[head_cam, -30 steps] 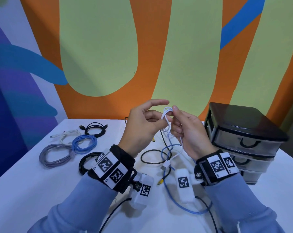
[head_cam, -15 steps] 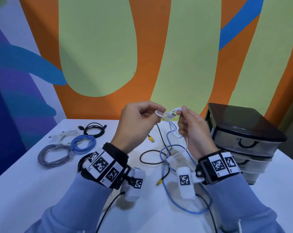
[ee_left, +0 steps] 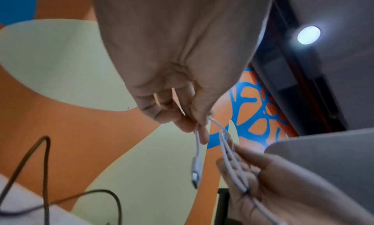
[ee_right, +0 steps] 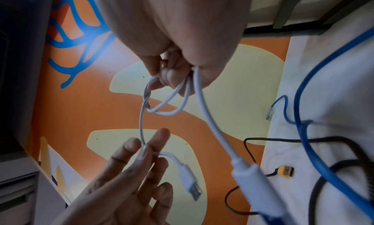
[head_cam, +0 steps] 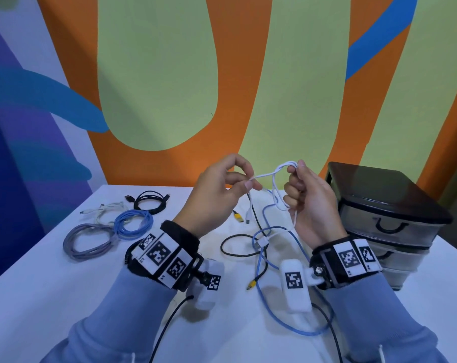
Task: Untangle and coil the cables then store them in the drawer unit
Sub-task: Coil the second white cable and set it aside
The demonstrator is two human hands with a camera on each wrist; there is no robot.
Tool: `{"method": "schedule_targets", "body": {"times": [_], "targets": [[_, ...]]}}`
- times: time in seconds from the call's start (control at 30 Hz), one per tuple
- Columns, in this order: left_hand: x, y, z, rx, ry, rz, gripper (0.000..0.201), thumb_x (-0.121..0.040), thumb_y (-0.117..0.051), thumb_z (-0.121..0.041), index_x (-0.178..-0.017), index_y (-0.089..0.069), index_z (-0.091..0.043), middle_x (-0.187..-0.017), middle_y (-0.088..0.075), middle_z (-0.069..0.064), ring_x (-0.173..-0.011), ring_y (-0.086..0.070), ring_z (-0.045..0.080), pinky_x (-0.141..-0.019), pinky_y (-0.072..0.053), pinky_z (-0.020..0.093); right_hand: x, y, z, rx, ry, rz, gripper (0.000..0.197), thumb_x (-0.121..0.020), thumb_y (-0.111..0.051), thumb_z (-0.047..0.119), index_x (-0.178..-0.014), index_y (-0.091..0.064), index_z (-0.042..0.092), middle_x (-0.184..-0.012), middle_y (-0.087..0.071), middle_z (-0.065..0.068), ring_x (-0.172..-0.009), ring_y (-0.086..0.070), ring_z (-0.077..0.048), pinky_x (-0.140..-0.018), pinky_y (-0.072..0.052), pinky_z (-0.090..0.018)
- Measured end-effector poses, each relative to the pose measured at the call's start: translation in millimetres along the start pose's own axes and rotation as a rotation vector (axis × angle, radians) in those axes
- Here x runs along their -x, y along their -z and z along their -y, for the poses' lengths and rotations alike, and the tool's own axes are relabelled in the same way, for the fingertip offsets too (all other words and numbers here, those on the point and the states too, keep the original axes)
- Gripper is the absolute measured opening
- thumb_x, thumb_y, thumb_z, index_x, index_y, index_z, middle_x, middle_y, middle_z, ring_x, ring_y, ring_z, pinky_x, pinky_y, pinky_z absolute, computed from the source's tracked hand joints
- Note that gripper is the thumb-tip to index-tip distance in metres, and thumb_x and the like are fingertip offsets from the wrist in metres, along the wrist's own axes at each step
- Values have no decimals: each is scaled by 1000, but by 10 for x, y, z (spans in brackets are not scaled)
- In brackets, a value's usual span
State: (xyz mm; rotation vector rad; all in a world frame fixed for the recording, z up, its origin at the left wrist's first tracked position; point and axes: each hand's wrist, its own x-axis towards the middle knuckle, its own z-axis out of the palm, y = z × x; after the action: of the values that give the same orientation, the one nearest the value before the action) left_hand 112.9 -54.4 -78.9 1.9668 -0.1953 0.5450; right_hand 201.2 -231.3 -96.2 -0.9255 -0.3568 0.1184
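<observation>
A thin white cable (head_cam: 268,176) is stretched between both raised hands above the table. My left hand (head_cam: 248,183) pinches it near one end, and its plug (ee_left: 195,175) dangles below the fingers. My right hand (head_cam: 294,169) grips a small bundle of its loops (ee_right: 168,110); a strand runs down from that fist to a white connector block (head_cam: 263,242) on the table. The dark drawer unit (head_cam: 379,205) stands at the right with its drawers closed.
A loose blue cable (head_cam: 274,310) and a black braided cable (head_cam: 235,255) with yellow plugs lie tangled under my hands. Coiled grey (head_cam: 88,239), blue (head_cam: 134,222), white (head_cam: 106,210) and black (head_cam: 150,201) cables sit at the left on the white table (head_cam: 51,297).
My hands have drawn apart. The left hand has pulled the white cable's end out to the left, stretching a strand away from the loops that the right hand keeps hold of.
</observation>
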Motion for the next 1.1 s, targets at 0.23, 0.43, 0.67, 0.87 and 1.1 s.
{"method": "schedule_targets", "body": {"times": [0.23, 0.43, 0.67, 0.87, 1.1], "targets": [[14, -165, 91, -249, -66, -166, 14, -93, -75, -13, -86, -68, -24, -74, -75, -5, -71, -70, 15, -69, -55, 33, 48, -93, -83, -18, -70, 59, 30, -111, -46, 30, -88, -55, 12, -66, -25, 4, -53, -16, -8, -43, -15, -19], [65, -261, 8, 29, 77, -62, 14, -90, -60, 1, -95, -68, -10, -77, -81, 5, -81, -77, 31, -87, -64, 51, 81, -126, -214, 374, 143, 25, 39, -110, -48, 37, -77, -53, 19, -63, -28, 4, -56, -25, -13, -52, -24, -28], [93, -324, -91, 172, 138, 13, 21, -90, -82, -14, -108, -71, -12, -86, -81, 5, -78, -72, 12, -72, -53, 22, 89, -93, -227, 581, 262, -13, 44, -111, -46, 40, -76, -55, 14, -66, -48, 10, -62, -45, -10, -63, -38, -26], [106, -327, -64, 154, 135, -100, 11, -86, -82, -7, -94, -81, -15, -82, -80, 8, -75, -71, 13, -70, -54, 30, 90, -60, -211, 709, 301, 16, 49, -111, -46, 39, -77, -51, 4, -67, -48, -3, -62, -47, -14, -63, -36, -32], [82, -297, -36, 255, 235, -140, 14, -85, -74, -3, -87, -82, -14, -86, -79, 20, -75, -66, 28, -90, -60, 56, 88, -69, -176, 632, 243, 20, 45, -108, -50, 43, -78, -61, 12, -61, -54, -6, -55, -44, -18, -57, -36, -30]]}}
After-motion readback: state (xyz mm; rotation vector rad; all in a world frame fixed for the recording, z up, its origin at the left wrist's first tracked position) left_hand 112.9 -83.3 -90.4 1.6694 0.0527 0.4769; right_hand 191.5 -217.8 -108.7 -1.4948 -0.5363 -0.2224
